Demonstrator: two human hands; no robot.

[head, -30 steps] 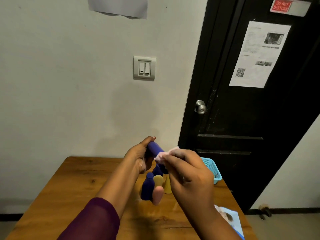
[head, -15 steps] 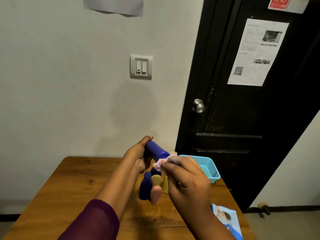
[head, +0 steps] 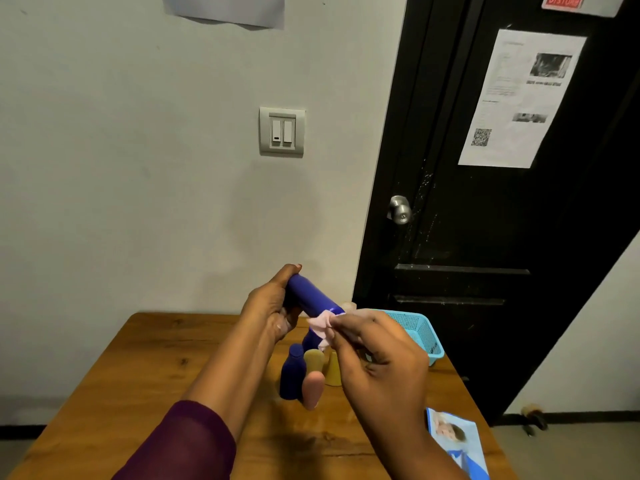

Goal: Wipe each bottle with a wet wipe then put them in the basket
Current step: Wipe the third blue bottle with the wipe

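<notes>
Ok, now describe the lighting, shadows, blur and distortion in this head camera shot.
Head view: dim, warm light with no glare; the door leans sideways from wide-angle distortion; a soft shadow falls on the near part of the table; the standing bottles sit in shade with soft edges; the print on the door's paper sheet is too blurred to read.

Three blue bottles (head: 313, 297), two yellow bottles (head: 333, 370), one pink bottle (head: 313, 389), one wipe (head: 320, 323), one basket (head: 420, 329), one packet (head: 453, 441)

free: table (head: 156, 375) left side | obstacle: standing bottles (head: 292, 375) near basket (head: 417, 329)
</notes>
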